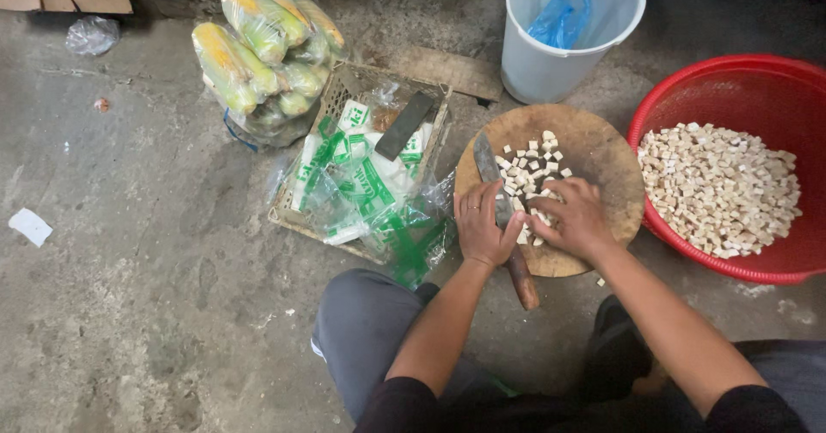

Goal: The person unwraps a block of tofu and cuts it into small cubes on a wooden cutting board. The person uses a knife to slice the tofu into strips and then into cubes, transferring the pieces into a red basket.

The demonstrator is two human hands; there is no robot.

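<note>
Left hand lies flat, open-palmed, on the knife at the chopping board's left edge. Right hand cups loosely over white cubes. Knife's long axis runs near to far, tip pointing away. Red basket holds cubes; white bucket, a blue bag.

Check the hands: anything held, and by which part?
Left hand rests on the knife where blade meets wooden handle; full grip cannot be told. Right hand gathers cubes, fingers curled.

Concrete floor bears chopping board, red basket, white bucket.
</note>
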